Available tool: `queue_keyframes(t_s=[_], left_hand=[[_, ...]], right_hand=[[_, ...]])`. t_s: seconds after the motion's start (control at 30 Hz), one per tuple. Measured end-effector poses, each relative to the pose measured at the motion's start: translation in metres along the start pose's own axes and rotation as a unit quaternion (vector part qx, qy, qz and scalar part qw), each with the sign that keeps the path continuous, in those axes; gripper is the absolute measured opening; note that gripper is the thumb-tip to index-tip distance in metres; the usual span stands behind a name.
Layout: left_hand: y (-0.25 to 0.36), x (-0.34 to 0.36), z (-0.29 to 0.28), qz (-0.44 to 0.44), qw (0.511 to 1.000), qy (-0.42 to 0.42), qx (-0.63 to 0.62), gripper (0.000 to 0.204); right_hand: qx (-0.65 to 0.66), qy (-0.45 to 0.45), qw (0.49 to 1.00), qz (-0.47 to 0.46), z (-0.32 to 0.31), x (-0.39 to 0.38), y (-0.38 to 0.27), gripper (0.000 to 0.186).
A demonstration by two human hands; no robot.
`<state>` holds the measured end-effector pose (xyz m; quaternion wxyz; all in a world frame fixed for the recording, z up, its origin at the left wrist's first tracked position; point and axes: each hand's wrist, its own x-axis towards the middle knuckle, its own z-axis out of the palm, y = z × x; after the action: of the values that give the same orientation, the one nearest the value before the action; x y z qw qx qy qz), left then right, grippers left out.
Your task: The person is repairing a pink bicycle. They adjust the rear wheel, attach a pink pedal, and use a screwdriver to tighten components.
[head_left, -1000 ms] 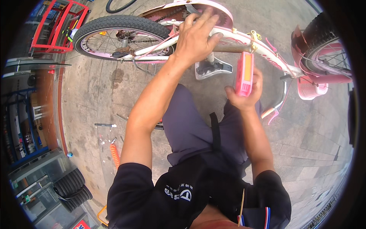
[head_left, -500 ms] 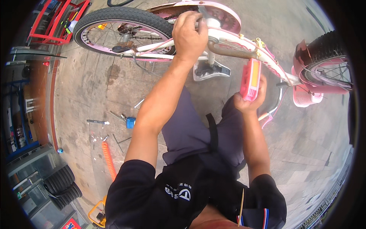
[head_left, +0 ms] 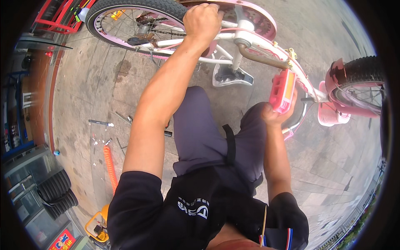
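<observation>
Bicycle (head_left: 266,52): pink and white, upside down on the paved ground; judged rigid and fairly light.
Left hand (head_left: 203,20): was closed over the frame by the rear wheel (head_left: 133,21).
Right hand (head_left: 277,114): was clamped on the pink pedal (head_left: 282,91), a hard, ribbed hold.
Change: the bicycle was brought nearer and the pedal was lowered.

Sunlit grey paved floor (head_left: 104,83), stacked tyres (head_left: 58,193) left, red rack (head_left: 58,18) beyond.
</observation>
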<state>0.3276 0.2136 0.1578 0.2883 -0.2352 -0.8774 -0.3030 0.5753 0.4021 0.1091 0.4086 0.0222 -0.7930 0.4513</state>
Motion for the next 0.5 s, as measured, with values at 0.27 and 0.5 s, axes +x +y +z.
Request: queue_keyframes(t_s=[0.27,0.5], left_hand=[[0.0036,0.0046,-0.0058,0.005,1.0,0.012,0.012,0.012],[-0.0004,0.0006,-0.0012,0.012,0.997,0.069,-0.023,0.013]], right_hand=[[-0.017,0.004,1.0,-0.01,0.0014,0.0051,-0.0045,0.1],[-0.056,-0.014,0.998,-0.035,-0.001,0.0082,-0.0058,0.096]])
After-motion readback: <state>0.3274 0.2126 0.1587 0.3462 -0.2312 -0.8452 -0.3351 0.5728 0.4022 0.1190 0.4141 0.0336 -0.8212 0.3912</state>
